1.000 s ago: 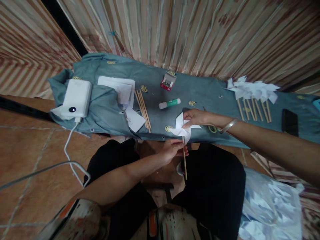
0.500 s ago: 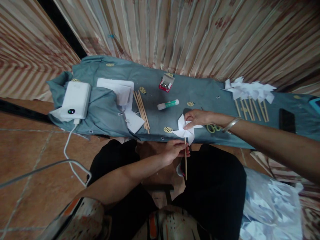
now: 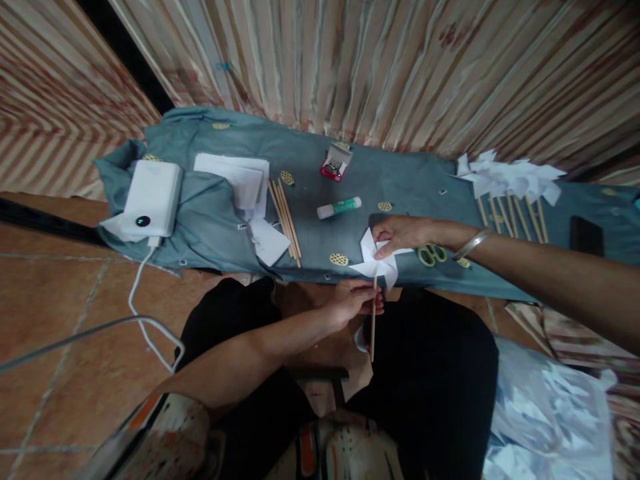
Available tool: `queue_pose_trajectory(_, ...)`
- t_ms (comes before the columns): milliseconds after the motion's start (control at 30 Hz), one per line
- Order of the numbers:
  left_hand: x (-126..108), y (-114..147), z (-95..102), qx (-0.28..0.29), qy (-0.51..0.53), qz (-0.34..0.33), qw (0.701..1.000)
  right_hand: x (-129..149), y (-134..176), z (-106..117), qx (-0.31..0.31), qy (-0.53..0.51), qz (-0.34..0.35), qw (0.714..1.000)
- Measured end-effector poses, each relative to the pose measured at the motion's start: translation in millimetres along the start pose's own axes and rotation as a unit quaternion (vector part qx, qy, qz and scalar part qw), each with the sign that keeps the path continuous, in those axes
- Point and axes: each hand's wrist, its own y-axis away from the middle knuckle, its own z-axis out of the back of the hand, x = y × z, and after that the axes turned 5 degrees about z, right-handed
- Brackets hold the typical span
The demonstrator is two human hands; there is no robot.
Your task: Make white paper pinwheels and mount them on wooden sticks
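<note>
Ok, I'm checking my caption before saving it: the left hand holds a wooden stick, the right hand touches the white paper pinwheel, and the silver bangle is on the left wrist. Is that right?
Not quite: in the head view the silver bangle is on the right wrist. The left hand does hold a wooden stick, and the right hand touches the white paper pinwheel.

A shiny silver bangle point(image 3: 471, 244) circles the right wrist point(image 3: 447, 233). The pale top point(image 3: 363, 453) I'm looking at has dark speckles and black-edged orange patches; its left sleeve point(image 3: 175, 427) leaves the forearm bare. Plain black legwear point(image 3: 435, 373) covers both knees.
</note>
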Motion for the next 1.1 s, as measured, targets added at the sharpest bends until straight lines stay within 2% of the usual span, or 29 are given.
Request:
queue_pose_trajectory(167, -3, 2, -3.0, -0.008, -0.004, 0.012, 1.000, 0, 0, 4, -0.009, 0.045, -0.001, 0.999)
queue_pose_trajectory(433, -3, 1, -0.2, -0.004, -0.001, 0.014, 1.000, -5, -2, 0, 0.015, 0.001, -0.010, 1.000)
queue_pose_trajectory(567, -1, -2, 0.9, 0.000, 0.001, 0.013, 1.000, -5, -2, -1, 0.003, 0.011, -0.015, 1.000)
queue_pose_trajectory(1100, -3, -4, 8.0, 0.009, -0.011, 0.019, 1.000, -12, -4, -3, -0.011, -0.070, -0.011, 0.997)
